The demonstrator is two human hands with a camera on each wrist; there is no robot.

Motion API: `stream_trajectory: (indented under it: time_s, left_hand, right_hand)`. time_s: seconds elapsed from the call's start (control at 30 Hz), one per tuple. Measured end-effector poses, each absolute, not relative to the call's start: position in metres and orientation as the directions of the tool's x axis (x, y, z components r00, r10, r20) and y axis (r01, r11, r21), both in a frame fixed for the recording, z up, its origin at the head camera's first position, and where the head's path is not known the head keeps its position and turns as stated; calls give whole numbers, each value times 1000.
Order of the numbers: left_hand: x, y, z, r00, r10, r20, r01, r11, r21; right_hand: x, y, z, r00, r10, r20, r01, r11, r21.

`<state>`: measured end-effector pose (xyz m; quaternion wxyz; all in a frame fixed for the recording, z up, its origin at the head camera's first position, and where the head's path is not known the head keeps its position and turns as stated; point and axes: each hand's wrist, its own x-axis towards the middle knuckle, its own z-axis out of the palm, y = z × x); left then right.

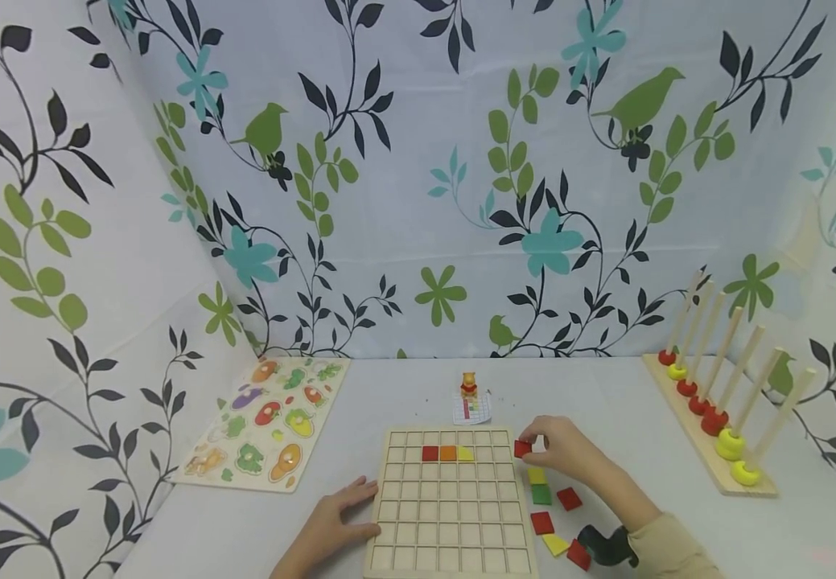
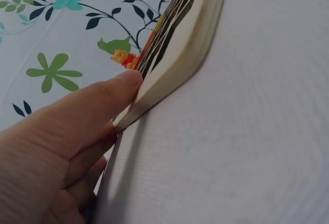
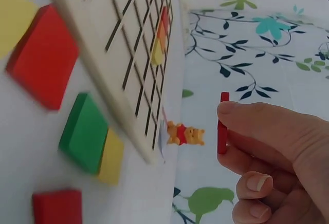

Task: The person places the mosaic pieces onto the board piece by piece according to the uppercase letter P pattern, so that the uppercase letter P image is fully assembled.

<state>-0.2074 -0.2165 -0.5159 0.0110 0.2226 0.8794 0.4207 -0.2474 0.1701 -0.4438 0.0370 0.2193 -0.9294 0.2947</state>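
Observation:
A wooden grid board [image 1: 454,511] lies flat on the table, with a red tile [image 1: 429,453], an orange tile [image 1: 448,453] and a yellow tile [image 1: 465,453] side by side in one of its upper rows. My left hand [image 1: 332,516] rests against the board's left edge, its thumb and fingertips touching the rim. Off the upper right corner of the board, my right hand [image 1: 564,447] pinches a red square tile [image 3: 222,136] between thumb and fingers. The right wrist view shows that tile edge-on, raised above the table.
Loose tiles, among them a green one [image 1: 541,494], lie right of the board near a black object [image 1: 604,547]. Behind it a small bear figure [image 1: 469,384] stands by a pattern card [image 1: 472,408]. A vegetable puzzle [image 1: 261,426] is at left, a peg stand [image 1: 707,426] at right.

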Motion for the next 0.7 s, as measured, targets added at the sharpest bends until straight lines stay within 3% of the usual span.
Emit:
stream_trajectory:
  time_s: [0.5,0.7]
  left_hand:
    - [-207,-216,-516,-898,411,157,379,540,752]
    - [-207,-216,-515,-899,410,151,376,551,745]
  right_hand:
    - [-258,117,-422,-767,-518,378,-640,575,-510]
    - [-261,101,-417,-764,-532,366,-638,540,-548]
